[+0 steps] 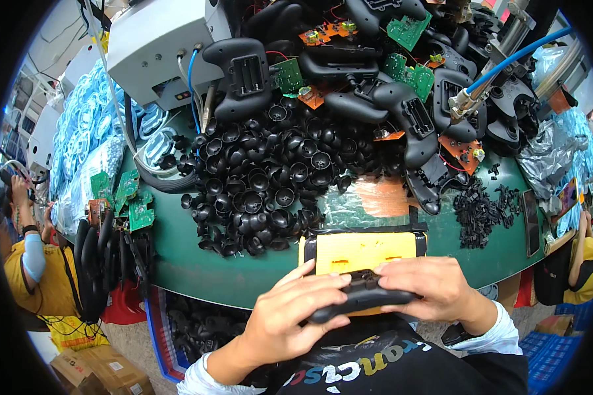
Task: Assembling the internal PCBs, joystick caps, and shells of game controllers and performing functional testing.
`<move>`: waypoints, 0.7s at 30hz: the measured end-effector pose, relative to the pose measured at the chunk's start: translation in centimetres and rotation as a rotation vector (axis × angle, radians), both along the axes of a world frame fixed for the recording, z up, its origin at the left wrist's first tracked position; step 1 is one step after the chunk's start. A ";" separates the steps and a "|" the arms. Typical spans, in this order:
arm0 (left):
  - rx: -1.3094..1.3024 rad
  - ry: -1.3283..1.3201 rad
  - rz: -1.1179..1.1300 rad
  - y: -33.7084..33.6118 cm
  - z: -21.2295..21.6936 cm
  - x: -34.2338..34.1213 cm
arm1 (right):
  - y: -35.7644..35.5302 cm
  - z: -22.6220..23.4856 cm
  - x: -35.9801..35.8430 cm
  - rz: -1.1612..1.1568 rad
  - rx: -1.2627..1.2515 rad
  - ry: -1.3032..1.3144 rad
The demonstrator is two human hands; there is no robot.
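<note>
Fingers (313, 298) of your left hand (277, 319) and right hand (441, 282) pinch a black gamepad (359, 297) over a yellow pad (356, 247). Domed caps (260, 187) cover the tabletop (181, 263) beyond.

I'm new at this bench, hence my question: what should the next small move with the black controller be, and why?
Perhaps steady the black controller with the left hand and press gently near its upper edge with the right hand: both hands grip it from opposite sides, and the right fingertips lie near that edge.
</note>
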State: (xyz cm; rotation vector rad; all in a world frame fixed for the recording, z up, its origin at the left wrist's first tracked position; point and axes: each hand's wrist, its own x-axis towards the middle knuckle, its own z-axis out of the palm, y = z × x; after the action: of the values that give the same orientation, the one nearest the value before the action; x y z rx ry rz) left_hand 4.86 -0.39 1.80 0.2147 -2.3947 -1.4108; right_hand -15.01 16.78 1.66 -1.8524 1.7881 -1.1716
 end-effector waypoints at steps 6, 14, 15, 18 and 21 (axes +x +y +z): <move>-0.239 0.119 -0.016 -1.1 1.1 -1.7 | -0.8 1.0 -1.3 -0.031 -0.120 0.130; -0.520 0.051 -0.192 1.1 -3.7 0.0 | 5.6 -2.5 0.1 0.015 0.110 0.312; -0.497 0.019 -0.183 1.6 -3.1 0.2 | 5.7 -1.1 -0.4 0.061 0.155 0.284; -0.635 0.048 -0.108 2.2 -2.1 -0.4 | 3.1 3.5 -4.6 -0.223 -0.182 0.549; -0.586 -0.002 -0.045 2.8 -1.8 -1.7 | -4.3 7.9 -8.7 -0.760 -0.658 0.128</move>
State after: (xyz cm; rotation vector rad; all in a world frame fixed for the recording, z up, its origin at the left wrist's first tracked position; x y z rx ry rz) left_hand 3.11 2.39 -0.02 0.0096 -2.7008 -0.6686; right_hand -23.71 12.45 9.52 -1.5595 2.5031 -2.1615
